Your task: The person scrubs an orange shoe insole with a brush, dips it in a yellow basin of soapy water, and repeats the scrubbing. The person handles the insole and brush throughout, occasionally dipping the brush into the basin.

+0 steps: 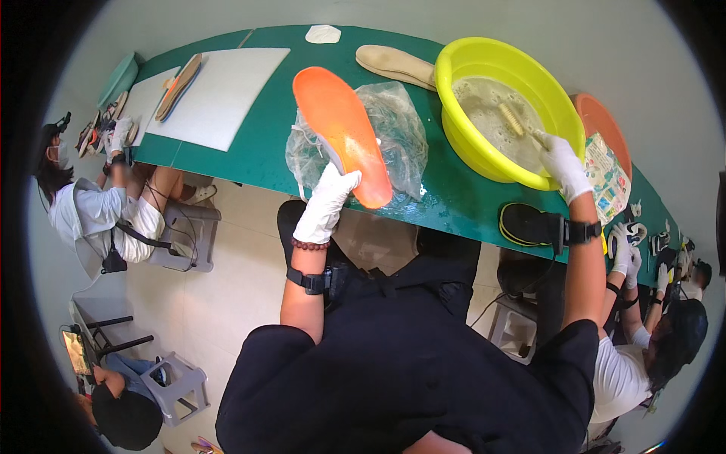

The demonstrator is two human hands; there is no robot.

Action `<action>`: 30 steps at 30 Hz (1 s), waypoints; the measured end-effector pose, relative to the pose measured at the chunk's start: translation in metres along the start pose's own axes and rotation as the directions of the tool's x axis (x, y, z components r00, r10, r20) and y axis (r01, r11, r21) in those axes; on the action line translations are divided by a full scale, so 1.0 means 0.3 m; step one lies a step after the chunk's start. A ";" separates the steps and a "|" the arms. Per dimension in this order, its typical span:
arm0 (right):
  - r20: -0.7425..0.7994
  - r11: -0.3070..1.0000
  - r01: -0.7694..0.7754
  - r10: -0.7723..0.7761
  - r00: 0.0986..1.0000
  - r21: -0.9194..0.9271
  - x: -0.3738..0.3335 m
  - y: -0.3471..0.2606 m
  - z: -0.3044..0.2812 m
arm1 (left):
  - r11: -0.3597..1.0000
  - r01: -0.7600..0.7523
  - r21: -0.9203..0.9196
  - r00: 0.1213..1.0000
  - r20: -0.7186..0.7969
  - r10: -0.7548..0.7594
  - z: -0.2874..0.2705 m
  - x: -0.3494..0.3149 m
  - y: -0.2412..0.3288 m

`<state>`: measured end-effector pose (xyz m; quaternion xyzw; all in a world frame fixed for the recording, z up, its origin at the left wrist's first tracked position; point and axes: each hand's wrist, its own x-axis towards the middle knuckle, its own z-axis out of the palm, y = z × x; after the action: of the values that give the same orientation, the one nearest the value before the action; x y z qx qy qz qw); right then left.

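My left hand (327, 200), in a white glove, is closed on the heel-side end of an orange insole (339, 121). The insole is tilted up above a crumpled clear plastic bag (401, 125), and its orange face looks wet and shiny. Over a yellow-green basin (454, 144) of cloudy, sudsy water (484, 106), my gloved right hand (565, 168) grips the handle of a scrubbing brush (513, 119) with pale bristles. The brush head is at the water; whether it is dipped in, I cannot tell.
Beige insoles (389, 62) lie against the basin's left side. An orange basin (605, 125), a printed bag (607, 181) and a black shoe insole (523, 225) are at the right. White boards (234, 91) cover the table's left part. People sit at both sides.
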<state>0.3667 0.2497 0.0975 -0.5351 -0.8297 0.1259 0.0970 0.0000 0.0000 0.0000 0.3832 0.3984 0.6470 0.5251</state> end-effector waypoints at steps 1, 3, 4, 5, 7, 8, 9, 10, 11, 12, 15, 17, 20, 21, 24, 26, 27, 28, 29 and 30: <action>0.132 0.987 0.013 0.009 0.991 -0.161 0.014 -0.039 -0.007 | 0.997 -0.027 -0.072 0.999 0.025 0.029 0.006 -0.005 0.008; 0.265 0.946 0.048 0.041 0.963 -0.321 0.045 -0.040 -0.008 | 0.987 -0.049 -0.152 0.997 0.044 0.056 0.057 -0.029 0.034; 0.323 0.987 -0.006 0.058 0.945 -0.161 0.067 -0.022 0.012 | 0.974 -0.030 -0.223 0.998 0.045 0.041 0.087 -0.029 0.061; 0.380 0.998 -0.070 0.064 0.923 0.001 0.090 -0.002 0.030 | 0.956 -0.009 -0.294 0.998 0.049 0.025 0.106 -0.023 0.074; 0.315 0.973 -0.211 0.172 0.933 0.095 0.142 0.013 0.083 | 0.928 0.016 -0.372 0.999 0.053 0.004 0.092 -0.026 0.082; 0.259 0.924 -0.334 0.282 0.924 0.186 0.160 0.031 0.091 | 0.889 0.034 -0.456 0.998 0.054 -0.011 0.096 -0.023 0.080; 0.268 0.927 -0.326 0.272 0.924 0.184 0.143 -0.018 0.077 | 0.889 0.028 -0.456 0.999 0.039 -0.011 0.095 -0.032 0.074; 0.278 0.989 -0.140 0.144 0.950 -0.035 0.098 -0.104 0.038 | 0.857 0.046 -0.513 0.999 0.015 -0.045 0.091 -0.042 0.072; 0.309 0.967 0.056 0.024 0.951 -0.247 0.072 -0.150 0.013 | 0.821 0.065 -0.567 0.997 0.001 -0.079 0.089 -0.044 0.073; 0.303 0.966 0.044 0.036 0.952 -0.254 0.079 -0.111 0.016 | 0.818 0.073 -0.571 0.997 0.014 -0.079 0.095 -0.033 0.071; 0.286 0.988 -0.016 0.059 0.956 -0.152 0.107 -0.034 0.037 | 0.785 0.077 -0.615 0.997 0.036 -0.070 0.096 -0.026 0.065; 0.353 0.988 -0.037 0.088 0.932 -0.147 0.084 -0.101 -0.002 | 0.756 0.073 -0.650 0.997 0.063 -0.042 0.075 -0.031 0.052; 0.158 0.995 -0.096 0.088 0.983 0.041 0.074 -0.037 0.017 | 0.655 0.156 -0.740 0.987 0.134 -0.084 0.070 -0.011 0.056; 0.158 0.994 -0.098 0.090 0.983 0.039 0.079 0.006 0.022 | 0.653 0.158 -0.740 0.987 0.136 -0.085 0.070 -0.005 0.051; 0.162 0.953 -0.137 0.095 0.982 0.271 0.077 0.062 0.024 | 0.639 0.177 -0.749 0.984 0.144 -0.104 0.056 0.011 0.018; -0.049 0.973 -0.019 0.031 0.998 0.229 0.040 0.024 0.022 | 0.663 0.156 -0.732 0.987 0.091 -0.131 0.039 0.010 0.000; -0.051 0.973 -0.022 0.035 0.998 0.228 0.035 0.035 0.021 | 0.662 0.160 -0.732 0.987 0.095 -0.133 0.042 0.014 -0.002; -0.096 0.962 0.033 -0.007 0.995 0.272 0.031 0.053 0.023 | 0.677 0.158 -0.719 0.987 0.092 -0.132 0.048 0.018 -0.005; -0.143 0.946 0.090 -0.046 0.989 0.313 0.026 0.064 0.022 | 0.691 0.156 -0.706 0.987 0.088 -0.132 0.055 0.021 -0.007; -0.142 0.945 0.090 -0.047 0.989 0.314 0.016 0.046 0.010 | 0.692 0.155 -0.705 0.987 0.087 -0.133 0.058 0.020 -0.008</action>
<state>0.3758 0.2591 0.0905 -0.4903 -0.8081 0.2194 0.2416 0.0160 0.0082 0.0051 0.1287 0.1397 0.7016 0.6868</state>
